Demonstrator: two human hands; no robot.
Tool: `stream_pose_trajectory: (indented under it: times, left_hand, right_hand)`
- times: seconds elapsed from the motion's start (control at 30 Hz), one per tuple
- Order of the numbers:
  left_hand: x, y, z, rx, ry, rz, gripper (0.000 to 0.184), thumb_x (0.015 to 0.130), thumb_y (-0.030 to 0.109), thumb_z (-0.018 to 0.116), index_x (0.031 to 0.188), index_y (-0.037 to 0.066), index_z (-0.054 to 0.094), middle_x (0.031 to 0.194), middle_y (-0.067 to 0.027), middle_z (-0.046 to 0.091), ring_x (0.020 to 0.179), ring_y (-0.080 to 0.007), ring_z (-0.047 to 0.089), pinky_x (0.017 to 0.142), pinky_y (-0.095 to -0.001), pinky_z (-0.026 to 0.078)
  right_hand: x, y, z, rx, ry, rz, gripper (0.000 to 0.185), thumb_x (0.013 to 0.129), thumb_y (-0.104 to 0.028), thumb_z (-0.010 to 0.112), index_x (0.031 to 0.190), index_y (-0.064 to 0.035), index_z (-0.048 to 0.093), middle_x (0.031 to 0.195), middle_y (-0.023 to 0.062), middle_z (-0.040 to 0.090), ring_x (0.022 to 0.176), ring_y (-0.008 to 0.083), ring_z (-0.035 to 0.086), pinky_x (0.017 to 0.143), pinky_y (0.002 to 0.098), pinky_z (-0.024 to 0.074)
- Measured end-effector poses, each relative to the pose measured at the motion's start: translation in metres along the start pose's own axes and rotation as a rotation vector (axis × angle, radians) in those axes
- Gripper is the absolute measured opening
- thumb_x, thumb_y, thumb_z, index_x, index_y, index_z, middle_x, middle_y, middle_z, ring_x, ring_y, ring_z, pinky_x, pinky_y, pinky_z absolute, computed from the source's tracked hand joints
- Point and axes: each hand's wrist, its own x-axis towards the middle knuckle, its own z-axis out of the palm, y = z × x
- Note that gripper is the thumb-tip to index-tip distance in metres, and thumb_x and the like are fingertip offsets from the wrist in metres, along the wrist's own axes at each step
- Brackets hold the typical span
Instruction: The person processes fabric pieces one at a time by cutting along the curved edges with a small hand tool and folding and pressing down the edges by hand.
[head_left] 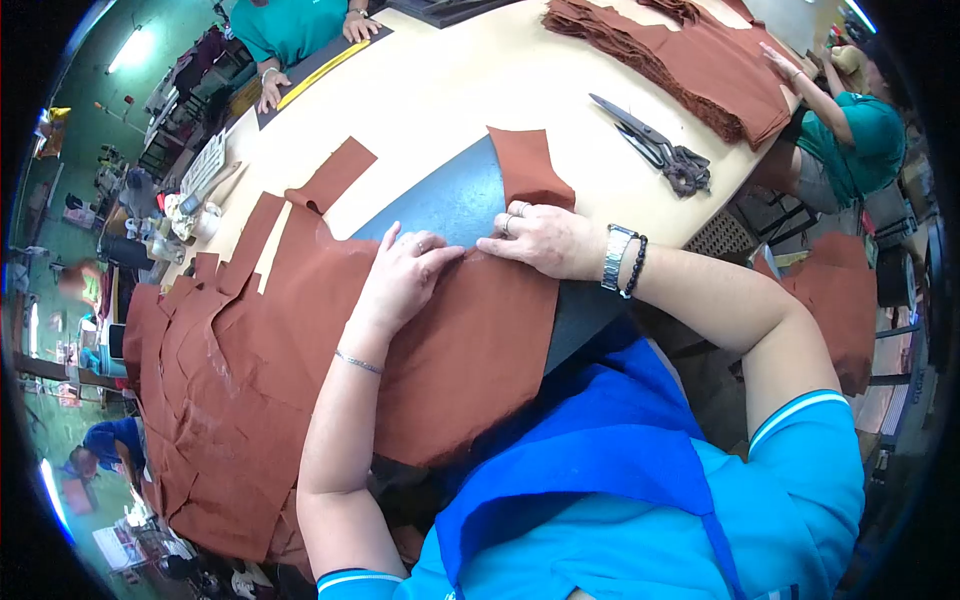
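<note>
Reddish-brown cloth is spread over a dark board at the near edge of the table. My left hand rests on the cloth, its fingers bent and pinching near the cloth's upper edge. Close to its right, my right hand also pinches the cloth edge, thumb and forefinger together. The two sets of fingertips are a short way apart. A narrower brown piece sticks up beyond my right hand. More brown cut pieces lie layered on the left.
Large scissors with cloth-wrapped handles lie at the back right, near a stack of brown cloth. A co-worker touches that stack. Another co-worker has both hands by a yellow ruler at the back left.
</note>
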Motion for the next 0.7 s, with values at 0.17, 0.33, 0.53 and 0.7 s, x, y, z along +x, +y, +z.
stream_pose_trajectory:
  times: [0.17, 0.33, 0.53, 0.7]
  left_hand:
    - [-0.005, -0.007, -0.003, -0.078, -0.006, -0.067, 0.023, 0.090, 0.012, 0.063, 0.108, 0.021, 0.074, 0.103, 0.0020, 0.067, 0.104, -0.0194, 0.064, 0.111, -0.0588, 0.036]
    - [-0.011, -0.017, 0.000, -0.027, 0.049, -0.016, 0.028, 0.086, 0.005, 0.065, 0.107, 0.022, 0.075, 0.102, 0.0015, 0.068, 0.103, -0.0194, 0.065, 0.112, -0.0557, 0.037]
    - [-0.016, -0.024, 0.002, -0.024, 0.099, 0.033, 0.029, 0.086, 0.004, 0.065, 0.105, 0.023, 0.075, 0.100, 0.0017, 0.067, 0.102, -0.0191, 0.065, 0.110, -0.0543, 0.039]
    - [-0.018, -0.030, -0.003, 0.002, 0.119, 0.013, 0.025, 0.085, 0.005, 0.066, 0.102, 0.022, 0.075, 0.099, 0.0028, 0.067, 0.100, -0.0180, 0.065, 0.109, -0.0526, 0.041]
  right_hand:
    - [0.010, -0.020, 0.000, -0.191, -0.063, 0.047, 0.033, 0.090, -0.015, 0.052, 0.120, -0.0047, 0.063, 0.109, 0.0085, 0.061, 0.100, 0.0227, 0.060, 0.085, 0.0346, 0.0500]
    - [0.017, -0.039, -0.005, -0.129, -0.077, 0.154, 0.036, 0.090, -0.013, 0.051, 0.123, -0.0016, 0.060, 0.108, 0.0105, 0.060, 0.101, 0.0229, 0.060, 0.084, 0.0348, 0.0496]
    - [0.023, -0.044, 0.013, -0.079, 0.064, 0.188, 0.033, 0.089, -0.012, 0.051, 0.117, 0.0007, 0.062, 0.105, 0.0127, 0.061, 0.099, 0.0246, 0.059, 0.082, 0.0339, 0.0526]
    - [0.022, -0.049, 0.010, -0.077, 0.047, 0.188, 0.036, 0.089, -0.012, 0.051, 0.121, 0.0007, 0.062, 0.108, 0.0136, 0.060, 0.100, 0.0261, 0.059, 0.082, 0.0351, 0.0537]
